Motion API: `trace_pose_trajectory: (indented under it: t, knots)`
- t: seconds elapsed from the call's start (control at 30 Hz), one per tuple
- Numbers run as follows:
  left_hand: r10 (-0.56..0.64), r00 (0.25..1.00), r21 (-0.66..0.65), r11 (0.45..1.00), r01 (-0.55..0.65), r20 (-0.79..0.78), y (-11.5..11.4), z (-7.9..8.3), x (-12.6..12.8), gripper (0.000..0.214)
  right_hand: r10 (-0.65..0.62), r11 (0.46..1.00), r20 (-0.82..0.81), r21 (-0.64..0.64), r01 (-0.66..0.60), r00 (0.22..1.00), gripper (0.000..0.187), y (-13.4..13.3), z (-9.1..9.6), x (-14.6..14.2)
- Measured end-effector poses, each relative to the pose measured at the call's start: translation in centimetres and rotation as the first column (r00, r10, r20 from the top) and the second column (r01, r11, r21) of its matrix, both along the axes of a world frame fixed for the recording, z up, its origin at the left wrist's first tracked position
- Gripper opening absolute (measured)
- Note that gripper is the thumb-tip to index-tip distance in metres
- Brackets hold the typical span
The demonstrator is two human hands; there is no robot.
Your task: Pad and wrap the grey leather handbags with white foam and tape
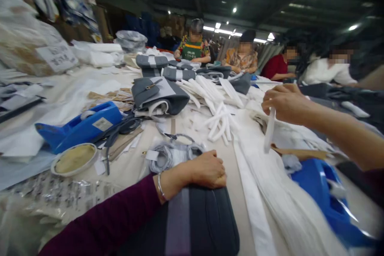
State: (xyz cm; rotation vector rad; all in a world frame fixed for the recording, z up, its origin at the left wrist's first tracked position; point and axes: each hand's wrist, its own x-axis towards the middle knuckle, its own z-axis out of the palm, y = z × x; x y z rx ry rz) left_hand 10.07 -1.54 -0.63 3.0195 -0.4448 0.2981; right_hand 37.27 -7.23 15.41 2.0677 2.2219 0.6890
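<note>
A dark grey bag [207,220] lies in front of me, with a pale strip [177,224] running down its middle. Wrapped coils of grey strap or cord [160,158] sit at its far end. My left hand [207,170] is closed at the bag's upper edge, its fingers curled under and partly hidden. Raised to the right, my right hand [283,102] pinches a narrow white strip [269,132] that hangs down, blurred. Below that hand, long white bands of soft material [270,176] run along the table.
Blue tape dispensers [90,124] stand left and right, the right dispenser [321,188] nearer me. A round tin [75,159] sits at left. White strips [220,124] are heaped beyond the bag, beside another grey bag [159,94]. Several people work across the table.
</note>
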Motion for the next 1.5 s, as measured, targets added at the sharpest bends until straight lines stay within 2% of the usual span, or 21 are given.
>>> trace_pose_trajectory:
  t: [0.07,0.1,0.13,0.2,0.27,0.3,0.37,0.43,0.5,0.57,0.63,0.77,0.87,0.97,1.1,1.17,1.23,1.3,1.37,1.43,1.5]
  knots:
    - [-0.016,1.0,-0.004,1.0,0.016,-0.014,0.0,0.6,0.1,0.028,0.069,0.969,0.075,-0.243,-0.049,0.995,0.019,-3.5,-2.4,-2.5]
    - [-0.021,1.0,-0.002,1.0,0.021,-0.018,0.0,0.8,0.1,0.028,0.11,0.946,0.06,-0.314,-0.086,0.992,0.019,-4.8,-4.1,-4.1]
    - [-0.024,0.999,0.003,1.0,0.024,-0.022,-0.1,1.0,0.1,0.029,0.145,0.931,-0.001,-0.337,-0.136,0.989,0.023,-5.7,-6.1,-5.6]
    - [-0.025,0.999,0.004,1.0,0.026,-0.028,-0.2,1.2,0.1,0.028,0.139,0.943,-0.186,-0.275,-0.187,0.973,0.053,-6.9,-9.9,-8.3]
    - [-0.029,0.998,-0.003,1.0,0.029,-0.048,-0.4,1.5,0.0,0.028,-0.046,0.99,-0.412,-0.139,-0.013,0.91,0.065,-7.9,-13.1,-9.8]
    - [-0.035,0.997,-0.008,0.999,0.034,-0.063,-0.5,1.7,0.0,0.028,-0.171,0.985,-0.525,-0.11,0.133,0.834,0.062,-8.3,-14.3,-10.2]
    - [-0.044,0.994,-0.018,0.999,0.042,-0.098,-0.5,2.0,0.0,0.028,-0.378,0.915,-0.685,-0.177,0.362,0.623,0.05,-9.2,-15.9,-10.4]
    - [-0.037,0.991,-0.025,0.999,0.034,-0.129,-0.6,2.3,0.1,0.027,-0.488,0.86,-0.72,-0.301,0.412,0.493,0.049,-10.1,-16.7,-10.4]
    - [-0.028,0.987,-0.027,0.999,0.024,-0.155,-0.6,2.5,0.1,0.027,-0.527,0.846,-0.684,-0.365,0.389,0.505,0.053,-10.8,-17.0,-10.5]
    - [-0.02,0.984,-0.032,0.999,0.014,-0.175,-0.6,2.6,0.2,0.027,-0.544,0.839,-0.614,-0.379,0.391,0.572,0.056,-11.4,-17.1,-10.6]
    - [-0.013,0.982,-0.042,0.999,0.005,-0.188,-0.7,2.7,0.3,0.027,-0.504,0.862,-0.551,-0.371,0.346,0.665,0.068,-12.0,-17.3,-10.5]
    - [-0.007,0.978,-0.076,0.997,-0.01,-0.21,-0.8,2.9,0.5,0.027,-0.19,0.967,-0.422,-0.236,0.095,0.886,0.087,-13.1,-17.9,-9.4]
    - [-0.002,0.973,-0.095,0.995,-0.02,-0.23,-0.8,3.2,0.6,0.029,0.081,0.978,-0.367,-0.148,-0.144,0.927,0.078,-13.5,-18.6,-8.6]
    - [-0.004,0.968,-0.108,0.994,-0.024,-0.249,-0.8,3.4,0.7,0.032,0.256,0.934,-0.373,-0.141,-0.327,0.892,0.065,-13.4,-18.9,-8.0]
    - [-0.004,0.962,-0.122,0.992,-0.03,-0.274,-0.6,3.6,0.7,0.036,0.351,0.911,-0.397,-0.064,-0.407,0.848,0.051,-13.2,-17.5,-7.1]
    - [-0.007,0.96,-0.125,0.992,-0.029,-0.28,-0.6,3.6,0.6,0.036,0.287,0.952,-0.433,0.03,-0.305,0.855,0.046,-13.4,-15.7,-6.5]
    - [-0.011,0.961,-0.131,0.991,-0.026,-0.276,-0.5,3.7,0.6,0.036,0.094,0.992,-0.502,0.121,-0.038,0.859,0.038,-13.7,-13.6,-6.1]
    - [-0.015,0.965,-0.144,0.989,-0.024,-0.263,-0.4,3.7,0.5,0.036,-0.142,0.947,-0.635,0.137,0.292,0.76,0.033,-14.0,-12.0,-6.1]
    - [-0.014,0.967,-0.156,0.987,-0.026,-0.254,-0.4,3.7,0.4,0.036,-0.221,0.891,-0.775,0.087,0.446,0.592,0.048,-14.1,-11.7,-6.8]
    - [-0.012,0.968,-0.161,0.986,-0.029,-0.249,-0.4,3.7,0.4,0.036,-0.158,0.929,-0.876,0.025,0.369,0.456,0.069,-14.1,-12.9,-8.1]
    - [-0.009,0.969,-0.161,0.986,-0.032,-0.246,-0.4,3.7,0.3,0.035,-0.089,0.981,-0.941,-0.026,0.191,0.327,0.078,-14.0,-14.8,-9.9]
